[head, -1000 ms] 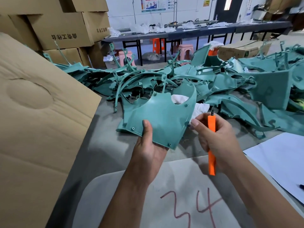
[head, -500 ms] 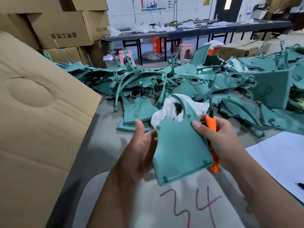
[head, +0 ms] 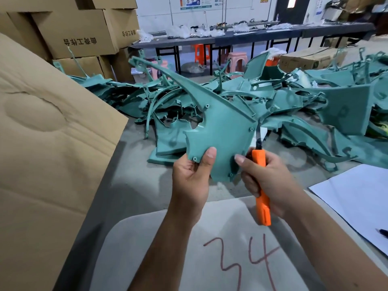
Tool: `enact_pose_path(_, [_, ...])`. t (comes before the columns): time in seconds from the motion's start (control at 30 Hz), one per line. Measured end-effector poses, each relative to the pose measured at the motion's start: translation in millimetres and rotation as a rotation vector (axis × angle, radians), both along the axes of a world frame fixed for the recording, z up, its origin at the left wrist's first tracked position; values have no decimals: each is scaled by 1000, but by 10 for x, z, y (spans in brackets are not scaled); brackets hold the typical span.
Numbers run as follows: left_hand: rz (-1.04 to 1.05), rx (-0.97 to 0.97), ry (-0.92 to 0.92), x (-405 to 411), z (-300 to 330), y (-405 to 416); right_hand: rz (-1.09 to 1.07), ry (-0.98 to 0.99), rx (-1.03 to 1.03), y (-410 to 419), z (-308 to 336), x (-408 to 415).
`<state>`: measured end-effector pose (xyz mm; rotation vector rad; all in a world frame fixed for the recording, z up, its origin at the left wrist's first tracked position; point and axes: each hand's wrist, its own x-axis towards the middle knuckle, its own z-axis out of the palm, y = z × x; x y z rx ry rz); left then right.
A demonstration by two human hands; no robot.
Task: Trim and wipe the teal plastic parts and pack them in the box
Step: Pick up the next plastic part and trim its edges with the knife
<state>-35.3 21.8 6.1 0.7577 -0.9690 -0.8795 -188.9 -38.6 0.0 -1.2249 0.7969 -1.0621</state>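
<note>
Turned since earlier, the smooth curved teal part (head: 222, 131) is pinched by left hand (head: 192, 177); right hand (head: 270, 181) grips orange knife (head: 261, 185).

I am standing at a grey worktable (head: 134, 185) in a workshop. A long dark table (head: 231, 37) on black legs is running along the white back wall (head: 155, 11), with white bags and small bits lying on top. A printed poster (head: 196, 2) is hanging on that wall, and a dark door (head: 292, 7) with a bright narrow window is standing to its right. Orange (head: 199, 52) and pink (head: 236, 60) plastic stools are sitting under and before the long table. Brown cartons (head: 84, 32) with printed characters are piling up on my left. The floor is showing pale grey beyond.
</note>
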Motion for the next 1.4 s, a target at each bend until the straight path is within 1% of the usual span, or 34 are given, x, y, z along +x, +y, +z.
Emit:
enact_pose_path(0.07, [-41, 25, -21, 11, -3, 19, -28, -51, 38, 9, 17, 10])
enact_pose_path(0.13, [-150, 53, -44, 54, 3, 37, -89, -121, 76, 2, 48, 4])
enact_pose_path(0.2, [-261, 107, -4, 113, 22, 53, -154, -183, 95, -17, 71, -5])
enact_pose_path(0.27, [-390, 171, 33, 173, 31, 64, -181, -186, 79, -31, 73, -11])
enact_pose_path(0.33, [-432, 240, 50, 215, 33, 83, -201, -135, 13, -37, 58, -21])
enact_pose_path(0.37, [-425, 260, 39, 233, 30, 92, -217, -79, -37, -39, 49, -29])
enact_pose_path(0.43, [-357, 262, -37, 257, 24, 87, -242, 31, -138, -21, 51, -38])
enact_pose_path(0.5, [-237, 227, -129, 283, 41, 78, -250, 54, -198, -5, 53, -34])
enact_pose_path(0.6, [-110, 149, -213, 293, 76, 79, -267, 53, -211, 3, 49, -13])
enact_pose_path(0.67, [-48, 121, -192, 257, 96, 63, -302, 15, -164, -14, 43, -10])
enact_pose_path(0.77, [69, 185, -78, 179, 124, -34, -328, -103, -52, -73, 46, -46])
enact_pose_path(0.83, [57, 245, 5, 99, 178, -119, -335, -179, -18, -111, 51, -66])
enact_pose_path(0.9, [25, 289, 94, 11, 250, -205, -368, -184, -41, -126, 46, -66])
enact_pose_path(1.0, [19, 348, 218, -134, 384, -337, -429, -84, -187, -103, 33, -69])
enact_pose_path(1.07, [75, 399, 281, -189, 435, -386, -473, 42, -369, -81, 28, -104])
enact_pose_path(1.13, [131, 450, 383, -186, 454, -399, -503, 296, -639, -84, 23, -159])
enact_pose_path(1.17, [147, 475, 435, -164, 452, -397, -491, 424, -750, -87, 17, -164])
enact_pose_path(1.2, [161, 501, 469, -132, 442, -392, -473, 529, -818, -84, 3, -156])
enact_pose_path(1.27, [186, 547, 472, -72, 399, -378, -415, 658, -867, -63, -23, -101])
enact_pose_path(1.4, [186, 591, 435, -26, 283, -315, -304, 918, -893, -79, -87, -34])
